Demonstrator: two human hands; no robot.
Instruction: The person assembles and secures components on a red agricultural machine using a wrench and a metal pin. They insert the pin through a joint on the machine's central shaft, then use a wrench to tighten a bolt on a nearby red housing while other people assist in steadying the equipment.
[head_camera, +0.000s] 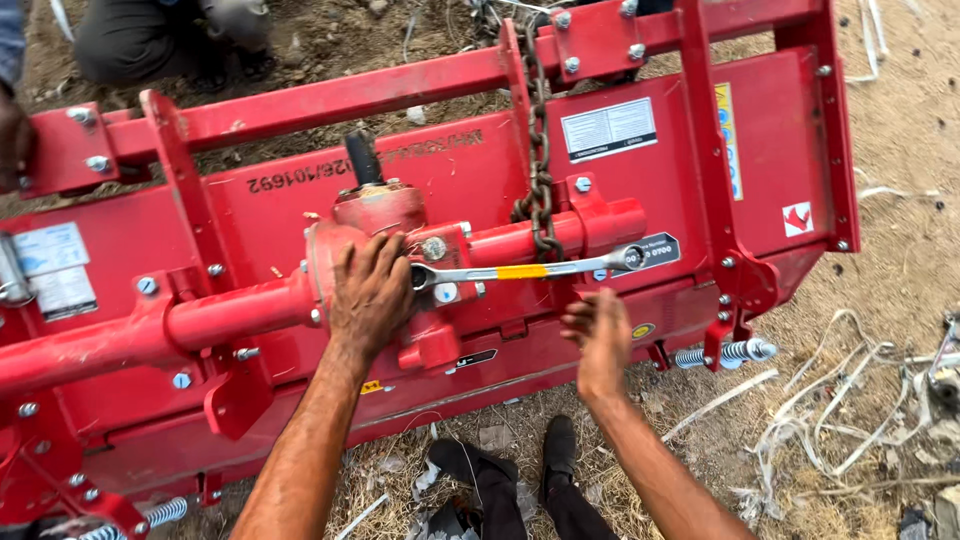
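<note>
A big red farm machine (760, 140) lies across the ground in front of me. My left hand (368, 292) rests flat, fingers spread, on its central gearbox (385, 212). A silver combination wrench (530, 270) with a yellow band sits with its open end on a bolt of the gearbox, its ring end pointing right. My right hand (598, 340) hovers just below the wrench shaft, fingers apart, not touching it. A dark chain (540, 150) hangs down over the red tube behind the wrench.
Another person crouches at the top left (160, 40), and a hand (14, 140) rests on the frame at the left edge. My black shoes (520, 480) stand on dry straw. White strips (840, 400) litter the ground at right. Springs (735, 352) stick out below the frame.
</note>
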